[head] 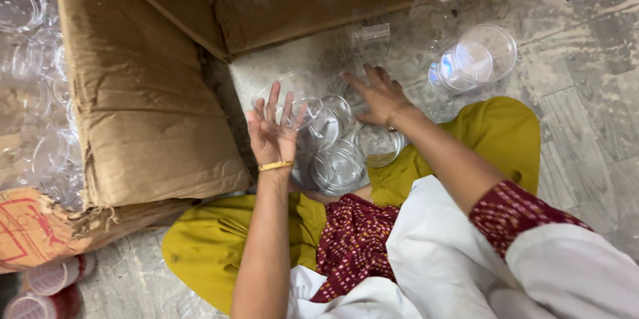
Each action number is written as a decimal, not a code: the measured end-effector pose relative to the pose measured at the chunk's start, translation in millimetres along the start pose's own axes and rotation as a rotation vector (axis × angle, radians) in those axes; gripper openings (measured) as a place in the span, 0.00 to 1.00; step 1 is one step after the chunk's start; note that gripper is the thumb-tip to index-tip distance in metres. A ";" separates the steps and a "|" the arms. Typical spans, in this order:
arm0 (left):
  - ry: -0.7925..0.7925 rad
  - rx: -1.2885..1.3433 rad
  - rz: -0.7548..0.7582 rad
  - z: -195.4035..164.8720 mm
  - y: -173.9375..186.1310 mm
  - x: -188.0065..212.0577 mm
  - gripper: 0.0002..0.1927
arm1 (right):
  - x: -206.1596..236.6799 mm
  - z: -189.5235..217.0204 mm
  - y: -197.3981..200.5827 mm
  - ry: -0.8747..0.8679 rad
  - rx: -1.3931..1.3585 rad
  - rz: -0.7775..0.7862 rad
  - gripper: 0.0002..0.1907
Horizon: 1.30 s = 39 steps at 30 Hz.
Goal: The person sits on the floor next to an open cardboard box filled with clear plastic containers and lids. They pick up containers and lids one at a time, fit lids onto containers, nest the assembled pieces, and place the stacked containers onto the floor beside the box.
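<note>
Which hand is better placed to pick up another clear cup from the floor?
Probably the right hand. It lies palm down, fingers spread, on the floor among the loose clear cups, with another cup just beyond its fingertips. The left hand is raised and already holds a clear cup.

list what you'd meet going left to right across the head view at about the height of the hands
Clear plastic cups at the left edge → crumpled brown cardboard box → left hand holding a clear lid → clear containers on the floor → right hand → stack of clear lids on its side → bare grey floor.
</note>
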State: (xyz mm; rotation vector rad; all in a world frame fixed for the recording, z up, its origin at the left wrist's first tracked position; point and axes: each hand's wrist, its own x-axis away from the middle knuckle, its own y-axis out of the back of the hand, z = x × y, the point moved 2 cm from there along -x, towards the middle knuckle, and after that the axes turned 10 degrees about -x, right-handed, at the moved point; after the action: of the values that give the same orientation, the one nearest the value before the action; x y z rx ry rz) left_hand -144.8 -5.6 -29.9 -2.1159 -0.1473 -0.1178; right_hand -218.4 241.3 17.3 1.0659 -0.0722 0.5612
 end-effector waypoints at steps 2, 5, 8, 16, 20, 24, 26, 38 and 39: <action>0.000 0.138 -0.023 -3.6 7.8 0.2 0.29 | -11.6 11.5 -4.4 -0.153 0.103 0.132 0.56; 0.018 -0.042 -0.003 -5.8 12.3 -2.1 0.37 | -6.1 21.2 10.7 -0.128 0.114 0.087 0.57; 0.126 -0.215 -0.011 -1.1 6.4 -5.9 0.39 | 15.6 24.5 34.4 0.065 -0.364 -0.275 0.52; 0.092 -0.217 0.085 3.0 -21.7 11.5 0.47 | 67.9 66.6 -16.4 0.407 -0.509 -0.463 0.26; 0.141 -0.120 0.060 2.4 -23.4 18.0 0.49 | 64.7 73.9 -18.0 0.200 -0.690 -0.164 0.42; 0.269 -0.402 0.059 2.8 -26.2 11.3 0.52 | 66.1 80.7 8.5 0.307 -0.421 -0.121 0.62; 0.330 -0.479 0.003 2.7 -27.6 9.0 0.53 | 68.1 85.2 20.3 0.378 -0.350 -0.178 0.59; 0.100 -0.723 0.063 6.6 -27.4 13.7 0.37 | 55.4 99.6 31.7 0.294 -0.494 0.027 0.52; 0.146 -0.699 0.037 7.7 -26.3 14.9 0.35 | 55.5 99.4 31.7 0.276 -0.485 0.032 0.52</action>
State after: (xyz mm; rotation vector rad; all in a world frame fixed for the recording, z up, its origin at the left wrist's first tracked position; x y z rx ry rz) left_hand -133.8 15.4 -9.7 -2.7915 0.0292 -0.3403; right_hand -164.9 191.2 110.0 0.5111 0.0173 0.6735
